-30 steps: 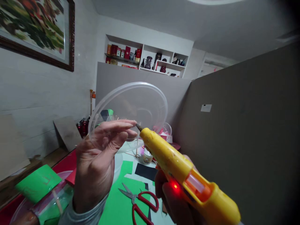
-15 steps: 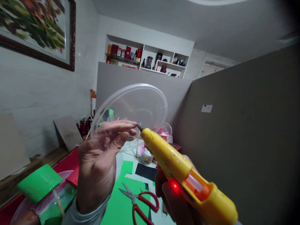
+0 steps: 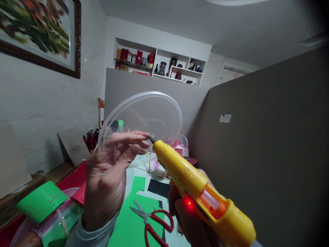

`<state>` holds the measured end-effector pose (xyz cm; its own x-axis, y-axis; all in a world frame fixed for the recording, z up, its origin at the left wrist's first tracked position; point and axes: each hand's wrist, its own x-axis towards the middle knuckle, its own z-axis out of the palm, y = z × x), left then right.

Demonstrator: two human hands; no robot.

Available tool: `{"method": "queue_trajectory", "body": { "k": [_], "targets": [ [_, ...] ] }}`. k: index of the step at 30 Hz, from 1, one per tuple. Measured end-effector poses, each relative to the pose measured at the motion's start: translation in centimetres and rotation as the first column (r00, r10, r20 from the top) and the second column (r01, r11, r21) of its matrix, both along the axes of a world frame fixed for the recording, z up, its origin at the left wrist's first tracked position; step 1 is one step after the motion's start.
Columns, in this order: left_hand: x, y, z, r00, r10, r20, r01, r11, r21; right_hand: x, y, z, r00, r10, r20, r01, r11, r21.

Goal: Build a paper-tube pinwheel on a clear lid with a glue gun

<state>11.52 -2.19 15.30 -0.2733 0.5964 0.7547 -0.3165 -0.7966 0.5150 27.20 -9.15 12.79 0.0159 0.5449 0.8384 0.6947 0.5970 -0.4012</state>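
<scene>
My left hand (image 3: pixel 110 171) is closed on a clear round plastic lid (image 3: pixel 164 116), which is tilted up in front of me. Its fingers lie partly behind the see-through plastic. In my right hand (image 3: pixel 180 209) is a yellow hot glue gun (image 3: pixel 185 171), with a red light glowing on its side and a glue stick visible in its slot. The gun's metal nozzle points up and left, close to my left fingertips at the lid. Whether the tip touches the plastic, I cannot tell.
Below, red-handled scissors (image 3: pixel 147 216) lie spread on green sheet material (image 3: pixel 128 226). A black strip (image 3: pixel 158 188) and a small patterned cup (image 3: pixel 161 173) are beyond. At left sits a plastic bottle piece (image 3: pixel 56 223) with a green band. A grey partition (image 3: pixel 269 144) rises on the right.
The whole view has shifted very slightly to the left. Both hands, the lid and the glue gun keep nearly the same position relative to each other.
</scene>
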Motion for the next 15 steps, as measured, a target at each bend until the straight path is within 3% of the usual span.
{"method": "queue_trajectory", "body": {
  "k": [15],
  "targets": [
    [0.44, -0.14, 0.01, 0.998, 0.064, 0.026, -0.064, 0.998, -0.013, 0.16, 0.26, -0.12, 1.000, 0.007, 0.018, -0.008, 0.999, 0.045]
  ]
}}
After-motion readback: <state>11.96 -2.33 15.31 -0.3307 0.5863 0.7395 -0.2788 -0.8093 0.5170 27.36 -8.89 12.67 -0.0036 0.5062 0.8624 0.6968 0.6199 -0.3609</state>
